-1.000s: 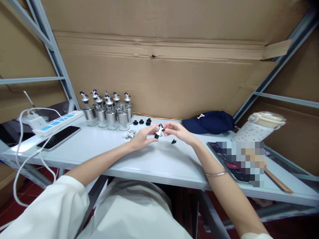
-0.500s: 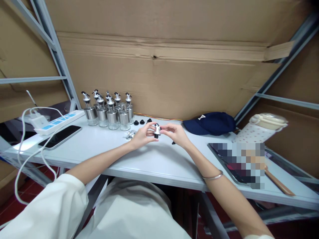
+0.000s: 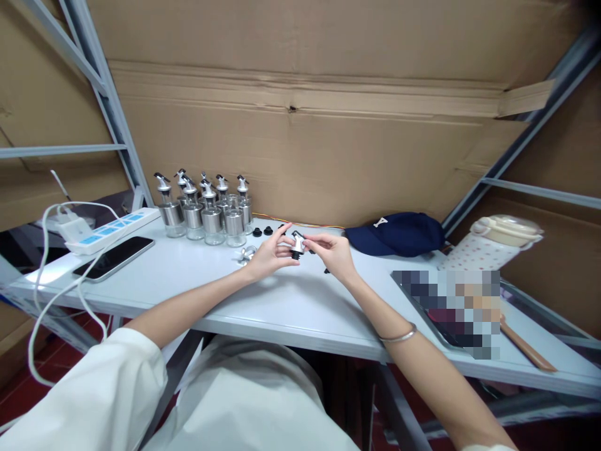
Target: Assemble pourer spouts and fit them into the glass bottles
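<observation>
Above the table's middle, my left hand [image 3: 272, 255] grips a silver and black pour spout [image 3: 297, 244] between thumb and fingers, with its ribbed black stopper pointing down. The index finger of that hand is lifted clear. From the other side, my right hand [image 3: 334, 254] pinches at the spout's right edge; its fingertips hide the exact contact. Behind and left stand several glass bottles [image 3: 212, 222] with steel sleeves, most topped by similar spouts. Loose silver spout parts [image 3: 246, 254] lie left of my left hand. Small black stoppers [image 3: 267, 230] sit behind it.
A phone [image 3: 115, 258] and a power strip [image 3: 113, 230] with white cables lie on the left. To the right are a navy cap [image 3: 397, 233], a dotted bottle [image 3: 491, 241], a pixelated flat item [image 3: 446, 313] and a brown strip-shaped object [image 3: 528, 344].
My left index finger has lifted off the spout. My right fingers have shifted slightly against its side, and the spout's black lever shows more.
</observation>
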The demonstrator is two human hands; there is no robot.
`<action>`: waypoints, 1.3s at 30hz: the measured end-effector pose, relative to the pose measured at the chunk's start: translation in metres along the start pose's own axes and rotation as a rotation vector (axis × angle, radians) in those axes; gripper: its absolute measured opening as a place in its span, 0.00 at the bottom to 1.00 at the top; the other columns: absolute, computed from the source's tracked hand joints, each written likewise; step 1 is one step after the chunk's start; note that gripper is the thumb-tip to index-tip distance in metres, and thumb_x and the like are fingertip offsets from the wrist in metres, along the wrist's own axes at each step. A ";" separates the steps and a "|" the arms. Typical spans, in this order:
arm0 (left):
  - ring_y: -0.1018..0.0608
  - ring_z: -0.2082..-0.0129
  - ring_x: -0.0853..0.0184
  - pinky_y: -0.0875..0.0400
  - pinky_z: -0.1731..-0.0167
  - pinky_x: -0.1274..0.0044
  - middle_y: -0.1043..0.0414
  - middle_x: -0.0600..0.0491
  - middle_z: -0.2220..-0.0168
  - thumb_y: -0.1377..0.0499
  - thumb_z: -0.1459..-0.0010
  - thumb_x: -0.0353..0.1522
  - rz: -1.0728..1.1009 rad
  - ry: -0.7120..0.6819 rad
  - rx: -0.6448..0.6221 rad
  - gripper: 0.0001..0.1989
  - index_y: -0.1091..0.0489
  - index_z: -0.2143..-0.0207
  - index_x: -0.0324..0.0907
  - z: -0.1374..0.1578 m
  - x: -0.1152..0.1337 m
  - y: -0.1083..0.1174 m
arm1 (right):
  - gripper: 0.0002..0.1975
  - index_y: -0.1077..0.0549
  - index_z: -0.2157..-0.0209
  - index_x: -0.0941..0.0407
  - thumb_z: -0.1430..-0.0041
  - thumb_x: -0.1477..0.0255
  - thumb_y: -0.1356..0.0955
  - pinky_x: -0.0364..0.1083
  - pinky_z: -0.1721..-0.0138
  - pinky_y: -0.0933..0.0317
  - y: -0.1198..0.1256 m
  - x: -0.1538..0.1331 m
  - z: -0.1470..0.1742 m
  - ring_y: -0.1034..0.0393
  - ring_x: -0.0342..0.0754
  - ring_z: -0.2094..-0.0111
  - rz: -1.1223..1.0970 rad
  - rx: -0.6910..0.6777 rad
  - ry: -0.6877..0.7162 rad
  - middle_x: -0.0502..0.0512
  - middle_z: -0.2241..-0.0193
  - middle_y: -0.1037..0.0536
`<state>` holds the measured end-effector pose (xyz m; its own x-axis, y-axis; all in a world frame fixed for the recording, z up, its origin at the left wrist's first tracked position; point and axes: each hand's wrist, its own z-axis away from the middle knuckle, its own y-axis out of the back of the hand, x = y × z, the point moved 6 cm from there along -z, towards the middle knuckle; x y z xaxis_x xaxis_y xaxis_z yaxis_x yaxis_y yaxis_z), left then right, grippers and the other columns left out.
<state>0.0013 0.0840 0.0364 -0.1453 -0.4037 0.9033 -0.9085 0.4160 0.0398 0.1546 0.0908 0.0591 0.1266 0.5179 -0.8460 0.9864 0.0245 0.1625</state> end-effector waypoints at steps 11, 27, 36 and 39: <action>0.23 0.58 0.65 0.29 0.53 0.72 0.34 0.51 0.59 0.33 0.56 0.26 0.018 -0.027 -0.041 0.38 0.42 0.42 0.44 0.001 0.003 -0.002 | 0.17 0.24 0.70 0.58 0.57 0.59 0.27 0.51 0.64 0.31 -0.002 -0.005 0.000 0.26 0.50 0.72 -0.009 -0.057 -0.024 0.57 0.72 0.20; 0.23 0.57 0.63 0.28 0.53 0.70 0.33 0.48 0.56 0.33 0.56 0.29 0.017 -0.027 -0.045 0.37 0.41 0.42 0.42 0.001 0.005 -0.002 | 0.18 0.26 0.70 0.59 0.56 0.59 0.27 0.50 0.66 0.33 -0.002 -0.005 0.000 0.29 0.47 0.74 -0.014 -0.093 -0.028 0.55 0.75 0.23; 0.23 0.62 0.67 0.28 0.55 0.72 0.33 0.51 0.58 0.33 0.55 0.29 -0.004 -0.060 -0.030 0.37 0.41 0.42 0.44 -0.001 0.004 0.003 | 0.26 0.24 0.56 0.56 0.58 0.61 0.26 0.49 0.61 0.33 -0.012 -0.009 0.001 0.30 0.46 0.70 0.066 -0.194 0.086 0.54 0.70 0.25; 0.23 0.62 0.67 0.28 0.55 0.72 0.33 0.52 0.60 0.32 0.57 0.29 -0.016 -0.057 -0.037 0.37 0.40 0.43 0.43 0.000 0.004 0.003 | 0.23 0.22 0.61 0.57 0.59 0.60 0.25 0.50 0.63 0.33 -0.009 -0.005 0.000 0.29 0.48 0.71 0.111 -0.166 0.104 0.54 0.73 0.24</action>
<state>-0.0017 0.0833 0.0403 -0.1540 -0.4553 0.8769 -0.8960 0.4384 0.0703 0.1452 0.0879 0.0617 0.2137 0.6106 -0.7625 0.9350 0.0982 0.3407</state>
